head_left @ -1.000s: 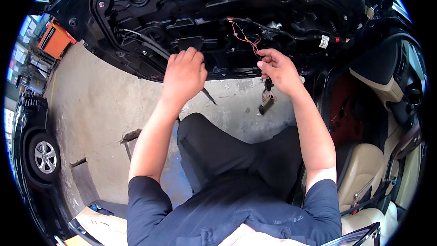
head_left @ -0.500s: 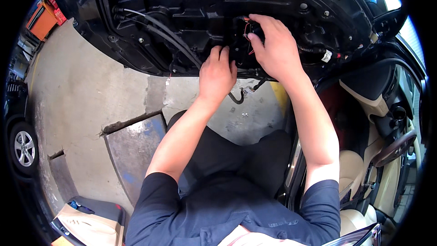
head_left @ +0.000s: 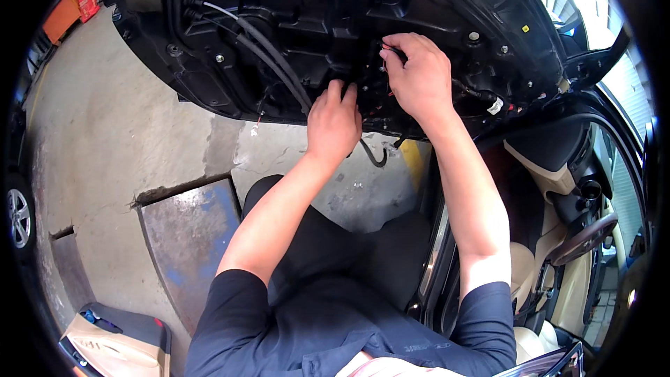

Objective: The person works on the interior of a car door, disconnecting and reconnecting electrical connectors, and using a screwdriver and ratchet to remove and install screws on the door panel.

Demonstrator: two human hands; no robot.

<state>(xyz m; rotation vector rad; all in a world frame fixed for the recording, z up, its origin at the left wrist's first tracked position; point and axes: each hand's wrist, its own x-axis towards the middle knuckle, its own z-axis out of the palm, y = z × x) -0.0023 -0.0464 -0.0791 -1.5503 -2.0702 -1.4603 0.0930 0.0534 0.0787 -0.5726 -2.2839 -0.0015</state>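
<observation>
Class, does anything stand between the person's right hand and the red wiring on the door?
Nothing visible does: the right hand is at the red wiring on the door. The left hand is lower, to one side.

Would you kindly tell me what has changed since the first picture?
Along the door panel, the right hand has moved up toward the upper end of the red wires; the left hand has shifted right. Whether either grips anything is unclear. The grey cables and white tag stay on the panel.
</observation>
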